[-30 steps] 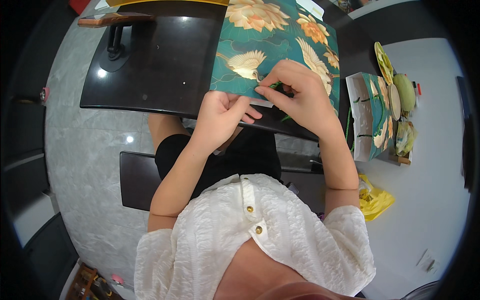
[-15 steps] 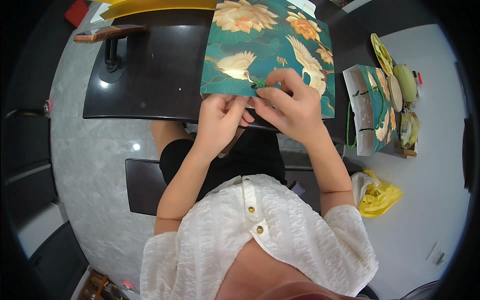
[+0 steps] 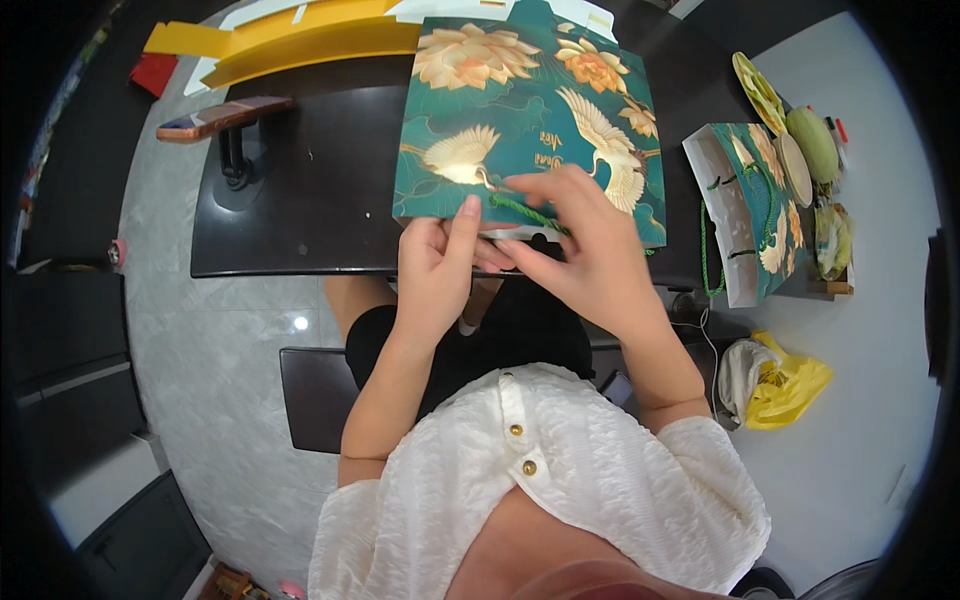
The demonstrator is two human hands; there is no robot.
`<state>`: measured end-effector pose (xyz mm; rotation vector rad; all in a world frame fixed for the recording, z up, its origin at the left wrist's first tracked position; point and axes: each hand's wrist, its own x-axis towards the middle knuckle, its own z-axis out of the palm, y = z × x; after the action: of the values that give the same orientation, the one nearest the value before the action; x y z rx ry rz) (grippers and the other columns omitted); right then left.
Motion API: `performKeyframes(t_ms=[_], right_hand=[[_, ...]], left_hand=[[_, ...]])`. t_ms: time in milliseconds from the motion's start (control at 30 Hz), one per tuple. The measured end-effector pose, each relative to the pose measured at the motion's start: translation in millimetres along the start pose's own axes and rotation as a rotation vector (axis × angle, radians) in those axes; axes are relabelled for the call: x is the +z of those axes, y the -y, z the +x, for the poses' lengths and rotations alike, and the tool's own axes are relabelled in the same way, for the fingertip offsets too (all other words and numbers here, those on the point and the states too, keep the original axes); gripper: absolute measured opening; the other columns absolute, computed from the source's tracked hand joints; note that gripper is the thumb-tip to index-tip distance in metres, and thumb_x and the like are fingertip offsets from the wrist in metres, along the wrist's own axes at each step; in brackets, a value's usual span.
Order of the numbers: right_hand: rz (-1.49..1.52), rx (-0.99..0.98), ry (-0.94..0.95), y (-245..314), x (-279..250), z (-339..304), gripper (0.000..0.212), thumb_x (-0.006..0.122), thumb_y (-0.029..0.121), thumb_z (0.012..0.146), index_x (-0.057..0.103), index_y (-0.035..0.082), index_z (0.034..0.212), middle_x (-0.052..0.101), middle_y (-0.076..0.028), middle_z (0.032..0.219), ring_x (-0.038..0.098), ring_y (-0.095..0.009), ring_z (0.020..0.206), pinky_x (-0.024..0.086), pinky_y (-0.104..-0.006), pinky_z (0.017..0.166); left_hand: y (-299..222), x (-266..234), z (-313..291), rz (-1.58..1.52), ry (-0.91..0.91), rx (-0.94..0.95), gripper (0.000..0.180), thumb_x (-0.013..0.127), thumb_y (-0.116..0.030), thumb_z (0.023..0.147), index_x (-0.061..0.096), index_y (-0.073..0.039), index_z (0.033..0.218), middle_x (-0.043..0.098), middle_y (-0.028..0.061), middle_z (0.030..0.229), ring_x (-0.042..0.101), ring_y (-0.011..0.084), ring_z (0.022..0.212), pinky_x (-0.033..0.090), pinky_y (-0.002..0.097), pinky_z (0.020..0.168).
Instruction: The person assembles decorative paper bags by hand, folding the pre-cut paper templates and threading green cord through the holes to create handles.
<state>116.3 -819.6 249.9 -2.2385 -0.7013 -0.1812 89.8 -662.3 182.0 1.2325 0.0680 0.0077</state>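
A green gift bag [image 3: 520, 120] printed with golden lotus flowers and white cranes lies flat on the dark table, its opening towards me. My left hand [image 3: 440, 250] grips the near edge, thumb on top and the other fingers below, partly hidden inside the opening. A twisted green cord [image 3: 522, 211] runs from the bag's front into my right hand [image 3: 590, 235]. That hand's thumb and forefinger are spread, while its other fingers curl over the cord. Its grip is partly hidden.
On the right stands another matching bag [image 3: 745, 215] with green cords, beside a green melon [image 3: 810, 157]. A phone [image 3: 225, 118] sits on a stand at the left. Yellow folded card [image 3: 310, 45] lies at the back. A yellow plastic bag [image 3: 790, 380] is low on the right.
My right fingers have moved from the bunched cord near the bag's edge, and a longer stretch of cord now shows. The left thumb has come out onto the bag's front. My view has shifted slightly.
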Motion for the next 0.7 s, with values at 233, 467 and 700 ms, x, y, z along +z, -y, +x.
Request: performKeyframes(t_ms=[233,467,700], right_hand=[[0.396,0.293,0.155,-39,-69,-37,0.014,0.070,0.007,0.084,0.068,-0.004,0.094,0.066,-0.005,0.070,0.060,-0.007,0.061,0.041,-0.0200,0.050],[0.346,0.442,0.442,-33,-125,-61,0.010,0.070,0.008,0.085,0.067,-0.001,0.082,0.059,-0.001,0.060,0.051,-0.003,0.051,0.035,-0.0197,0.046],[0.406,0.252,0.284,-61,-158,-91,0.009,0.073,0.006,0.079,0.070,-0.002,0.076,0.065,-0.005,0.063,0.059,-0.010,0.056,0.041,-0.0236,0.052]], left_hand=[[-28,-2,-4,0.081,0.007,0.031,0.025,0.048,-0.016,0.101,0.058,0.007,0.096,0.067,0.0122,0.070,0.070,0.0181,0.065,0.052,0.0241,0.057],[-51,-8,25,0.081,0.111,0.069,0.021,0.047,-0.013,0.099,0.051,0.006,0.105,0.067,0.0144,0.081,0.068,0.0175,0.059,0.052,0.0225,0.053],[-53,-22,88,0.222,0.211,-0.158,0.027,0.047,-0.020,0.096,0.051,0.002,0.111,0.065,0.0123,0.077,0.064,0.0171,0.051,0.050,0.0234,0.045]])
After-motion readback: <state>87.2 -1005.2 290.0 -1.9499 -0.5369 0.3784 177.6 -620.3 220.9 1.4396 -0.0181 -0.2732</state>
